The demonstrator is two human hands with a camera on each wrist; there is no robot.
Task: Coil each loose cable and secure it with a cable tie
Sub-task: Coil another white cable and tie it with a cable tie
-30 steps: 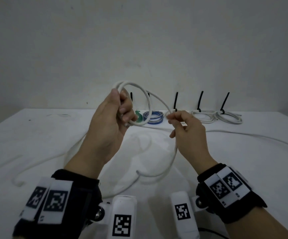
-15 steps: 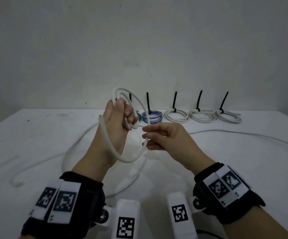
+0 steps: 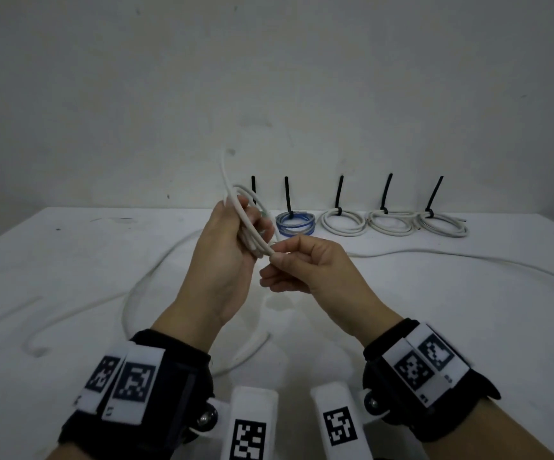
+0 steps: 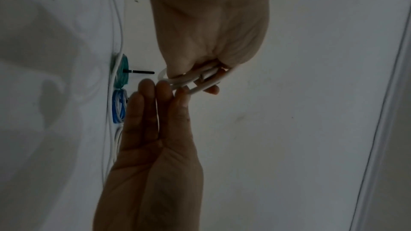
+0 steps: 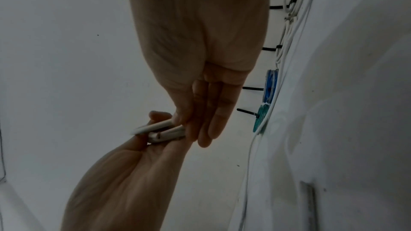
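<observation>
A white cable is wound into a small coil held up above the table. My left hand grips the coil, with its fingers curled round the strands, and one cable end sticks up above that hand. My right hand pinches the coil's lower edge between thumb and forefinger. In the left wrist view the coil lies in the curled left fingers, with the right fingertips against it. The right wrist view shows the coil between both hands.
Along the back edge lie tied coils, each with a black tie standing up: a blue one and three white ones. A teal coil is hidden behind my left hand in the head view. A loose white cable snakes across the table.
The large hanging loop has been drawn up into a tighter coil in my left hand. My right hand has moved left and up and now pinches the coil.
</observation>
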